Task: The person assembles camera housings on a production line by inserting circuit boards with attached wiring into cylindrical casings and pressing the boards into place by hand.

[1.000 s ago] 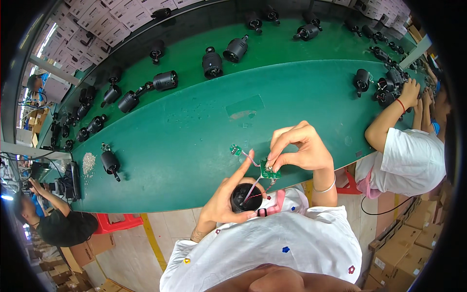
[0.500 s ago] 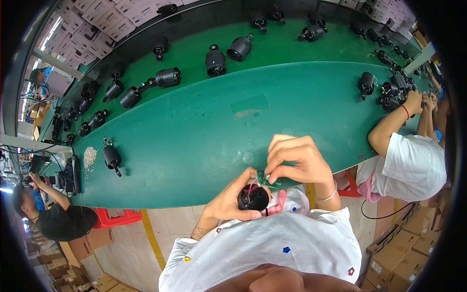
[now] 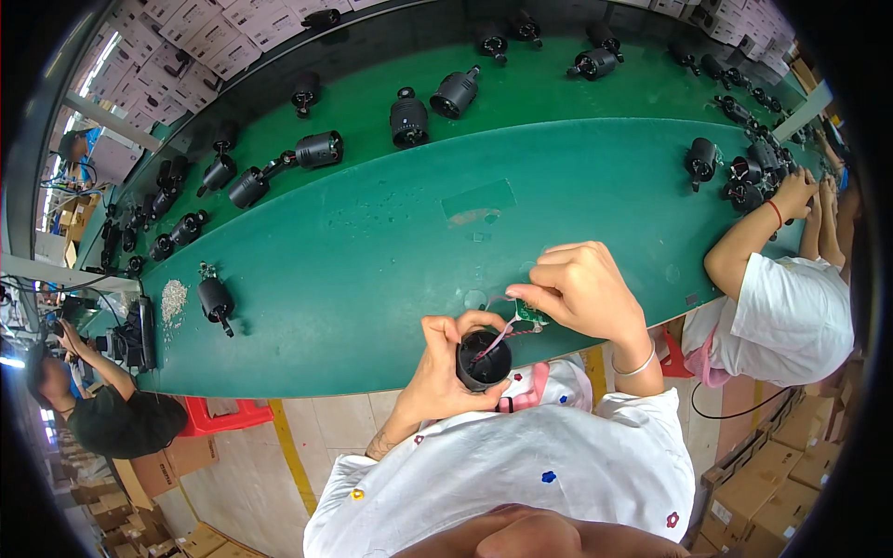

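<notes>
My left hand is wrapped round a black cylindrical housing, its open mouth turned up toward me. Pink and reddish wires come out of the housing and run across to a small green circuit board. That board is pinched in the fingers of my right hand, to the right of the housing and apart from it. Part of the board is hidden behind the fingers. Both hands are at the near edge of the green table.
A black housing lies at the left beside spilled small pale pieces. Several more black housings line the raised far strip. At the right, a co-worker's arm reaches to a cluster of housings; another person sits at the left.
My right hand has drawn the circuit board away from the housing toward the right, and the wires now stretch between them. The housing's mouth has tipped so its inside shows more.
</notes>
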### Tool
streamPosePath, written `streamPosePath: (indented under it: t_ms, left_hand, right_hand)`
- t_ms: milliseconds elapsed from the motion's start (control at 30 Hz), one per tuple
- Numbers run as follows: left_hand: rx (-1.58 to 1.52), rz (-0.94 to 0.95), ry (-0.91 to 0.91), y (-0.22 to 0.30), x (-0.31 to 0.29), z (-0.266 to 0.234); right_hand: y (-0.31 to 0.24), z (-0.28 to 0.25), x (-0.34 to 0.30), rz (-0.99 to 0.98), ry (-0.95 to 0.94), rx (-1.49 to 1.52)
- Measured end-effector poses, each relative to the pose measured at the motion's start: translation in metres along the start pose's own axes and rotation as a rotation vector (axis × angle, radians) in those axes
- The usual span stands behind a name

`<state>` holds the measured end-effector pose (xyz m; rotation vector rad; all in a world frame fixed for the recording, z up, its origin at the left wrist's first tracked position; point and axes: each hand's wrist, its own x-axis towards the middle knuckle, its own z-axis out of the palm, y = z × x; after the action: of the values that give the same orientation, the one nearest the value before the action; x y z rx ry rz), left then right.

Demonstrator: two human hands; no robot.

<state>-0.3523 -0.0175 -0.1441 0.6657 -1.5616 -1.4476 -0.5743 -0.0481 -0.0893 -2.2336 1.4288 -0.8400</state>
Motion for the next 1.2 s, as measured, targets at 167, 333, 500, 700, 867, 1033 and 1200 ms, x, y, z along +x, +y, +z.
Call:
streamPosePath:
  t_ms: [167, 333, 500, 700, 867, 1033, 1200]
  left_hand:
    - [0.524, 0.106, -0.442, 0.016, 0.017, -0.011]
    - [-0.030, -0.032, -0.365, 0.010, 0.020, -0.006]
    - [-0.635, -0.234, -0.118, 0.006, 0.012, 0.001]
    - [-1.073, -0.250, -0.156, -0.009, 0.013, 0.004]
    - [-0.901, -0.288, -0.106, 0.004, 0.014, 0.010]
    - [-0.434, -0.172, -0.083, 0.006, 0.007, 0.017]
    - [-0.078, 0.017, -0.201, 0.006, 0.012, 0.005]
  right_hand:
    - [-0.001, -0.006, -0.003, 0.111, -0.185, 0.010]
    - [0.003, -0.010, 0.004, 0.115, -0.258, 0.284]
    - [0.005, 0.013, 0.001, 0.048, 0.132, 0.853]
    - [0.012, 0.015, -0.007, 0.011, 0.162, 0.898]
    - [0.018, 0.010, -0.004, -0.115, 0.169, 0.628]
    - [0.019, 0.015, 0.001, -0.062, 0.101, 0.412]
    - [0.020, 0.024, 0.000, 0.164, -0.069, 0.498]
